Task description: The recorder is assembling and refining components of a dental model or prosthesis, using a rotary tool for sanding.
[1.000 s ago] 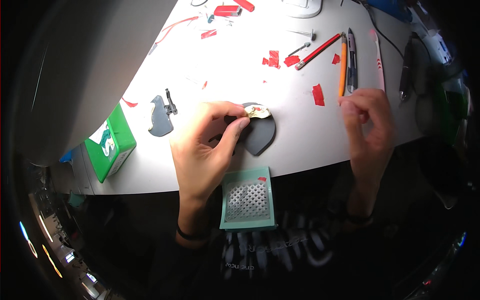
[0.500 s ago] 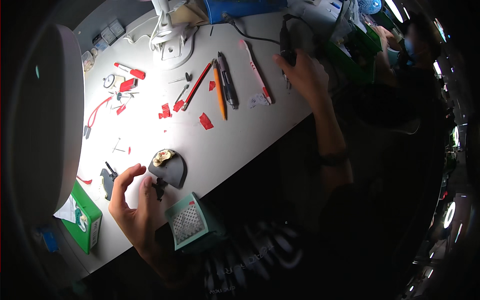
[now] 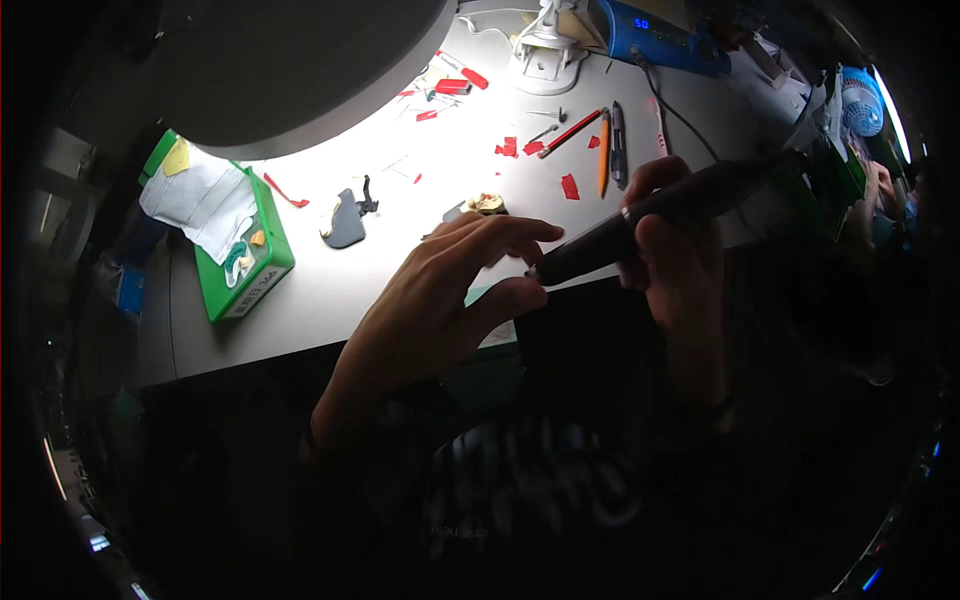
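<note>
The right hand (image 3: 668, 262) is gripping a dark, fat pen-shaped tool (image 3: 640, 215), fingers wrapped tight around the barrel, with the body slanting up to the right and the tip pointing down-left. The left hand (image 3: 450, 300) is sitting right at that tip, fingers stretched out and the thumb and fingertips touching or almost touching the tool's end; can't really tell if it's actually pinching it. Both hands are hovering over the near edge of the white table (image 3: 330, 290), close together. Just behind the left hand's fingers there's a small tan and dark piece (image 3: 487, 205) lying on the table, and further left a dark grey flat shape (image 3: 345, 222). A green box (image 3: 240, 262) with white paper on top is sitting well off to the left. Further back, an orange pencil (image 3: 603, 150), a black pen (image 3: 618, 145) and a red pencil (image 3: 572, 132) are lying near each other, with little red scraps (image 3: 569, 186) scattered around. A teal card (image 3: 497, 330) is peeking out under the left hand at the table edge.
</note>
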The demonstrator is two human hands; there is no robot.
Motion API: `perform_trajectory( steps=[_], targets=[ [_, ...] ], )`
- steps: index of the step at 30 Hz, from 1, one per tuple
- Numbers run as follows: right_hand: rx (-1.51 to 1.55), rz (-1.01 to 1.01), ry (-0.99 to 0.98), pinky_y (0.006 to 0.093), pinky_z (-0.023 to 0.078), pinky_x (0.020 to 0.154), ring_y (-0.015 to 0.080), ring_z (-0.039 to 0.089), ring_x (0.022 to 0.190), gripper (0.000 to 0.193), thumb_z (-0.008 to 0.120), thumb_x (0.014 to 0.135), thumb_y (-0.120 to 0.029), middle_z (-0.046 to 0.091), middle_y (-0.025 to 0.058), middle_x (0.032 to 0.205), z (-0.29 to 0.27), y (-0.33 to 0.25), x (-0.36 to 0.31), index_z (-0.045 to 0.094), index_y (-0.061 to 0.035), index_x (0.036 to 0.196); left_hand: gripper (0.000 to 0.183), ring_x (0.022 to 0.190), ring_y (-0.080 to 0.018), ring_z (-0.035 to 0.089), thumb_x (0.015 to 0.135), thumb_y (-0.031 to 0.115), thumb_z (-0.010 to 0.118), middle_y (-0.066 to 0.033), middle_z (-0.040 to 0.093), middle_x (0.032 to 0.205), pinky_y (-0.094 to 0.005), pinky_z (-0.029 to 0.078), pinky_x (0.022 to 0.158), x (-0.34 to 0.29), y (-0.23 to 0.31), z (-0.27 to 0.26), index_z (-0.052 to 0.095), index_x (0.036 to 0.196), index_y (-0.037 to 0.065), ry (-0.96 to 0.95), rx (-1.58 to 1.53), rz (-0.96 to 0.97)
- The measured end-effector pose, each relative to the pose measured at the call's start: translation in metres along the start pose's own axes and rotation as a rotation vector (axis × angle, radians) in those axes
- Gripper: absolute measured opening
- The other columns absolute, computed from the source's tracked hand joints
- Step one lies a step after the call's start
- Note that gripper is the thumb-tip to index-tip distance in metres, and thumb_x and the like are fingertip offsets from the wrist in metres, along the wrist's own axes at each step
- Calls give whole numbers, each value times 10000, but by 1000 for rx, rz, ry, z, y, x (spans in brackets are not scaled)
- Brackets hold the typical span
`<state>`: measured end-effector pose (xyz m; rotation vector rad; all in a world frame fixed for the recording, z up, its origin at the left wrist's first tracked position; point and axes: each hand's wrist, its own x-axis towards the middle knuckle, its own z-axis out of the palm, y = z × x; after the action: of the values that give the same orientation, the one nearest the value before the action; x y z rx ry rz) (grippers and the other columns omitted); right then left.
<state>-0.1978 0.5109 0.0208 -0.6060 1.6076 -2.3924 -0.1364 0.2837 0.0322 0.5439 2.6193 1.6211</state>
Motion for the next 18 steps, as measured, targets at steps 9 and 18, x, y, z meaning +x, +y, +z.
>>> perform_trajectory(
  steps=[9, 18],
  targets=[
    [-43, -210, -404, 218, 468, 538, 87, 606, 603, 547, 884, 779, -413, 651, 67, 791, 9, 12, -11, 601, 12, 975, 480, 1083, -245, 649, 883, 131, 772, -181, 699, 1065, -343, 487, 949, -16, 57, -30, 616, 1252, -133, -220, -926, -1168],
    [55, 207, -67, 178, 405, 528, 6, 559, 593, 253, 808, 871, -159, 643, 0, 697, 15, 47, -2, 602, -32, 944, 285, 723, -396, 613, 983, 273, 653, -157, 628, 758, -477, 459, 695, 7, 0, -22, 537, 1023, 16, -370, 487, -44]
  ],
)
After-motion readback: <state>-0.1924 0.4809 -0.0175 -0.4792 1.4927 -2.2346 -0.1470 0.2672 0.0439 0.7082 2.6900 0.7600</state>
